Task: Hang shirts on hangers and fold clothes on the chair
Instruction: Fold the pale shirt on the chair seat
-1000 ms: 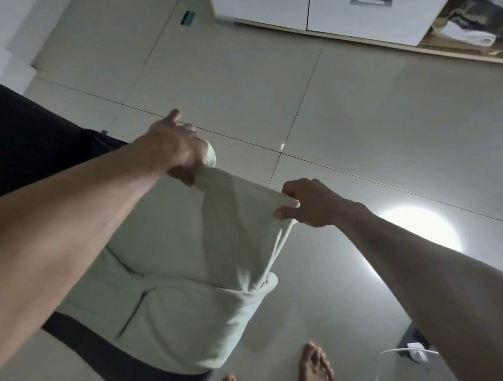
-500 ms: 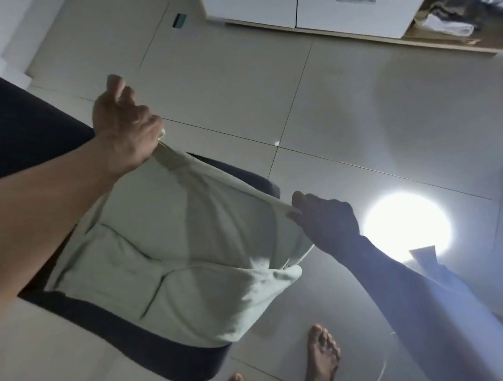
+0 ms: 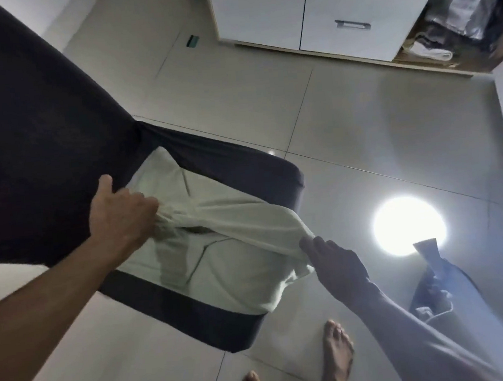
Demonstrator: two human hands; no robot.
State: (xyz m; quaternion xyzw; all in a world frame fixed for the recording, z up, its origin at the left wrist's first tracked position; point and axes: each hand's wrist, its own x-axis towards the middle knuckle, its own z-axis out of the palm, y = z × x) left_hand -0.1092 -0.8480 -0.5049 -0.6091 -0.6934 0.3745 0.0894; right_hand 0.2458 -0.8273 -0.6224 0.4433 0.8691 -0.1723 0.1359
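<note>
A pale green garment (image 3: 219, 254) lies spread on the seat of a dark chair (image 3: 39, 134). My left hand (image 3: 120, 215) grips a bunched edge of the garment near the chair's back. My right hand (image 3: 333, 259) pinches the opposite edge at the seat's right side. A band of cloth is stretched between the two hands, folded over the lower layer. The garment's front edge hangs a little past the seat.
White cabinet doors (image 3: 303, 10) stand at the back, with an open shelf of clothes (image 3: 449, 27) to their right. A lamp's bright reflection (image 3: 410, 224) glares on the tiled floor. My bare feet (image 3: 337, 357) stand by the chair's front corner. A cable (image 3: 434, 314) lies at right.
Both hands have come down and toward me with the garment's upper edge, laying it over the part on the seat. The view has tilted, showing more of the chair back.
</note>
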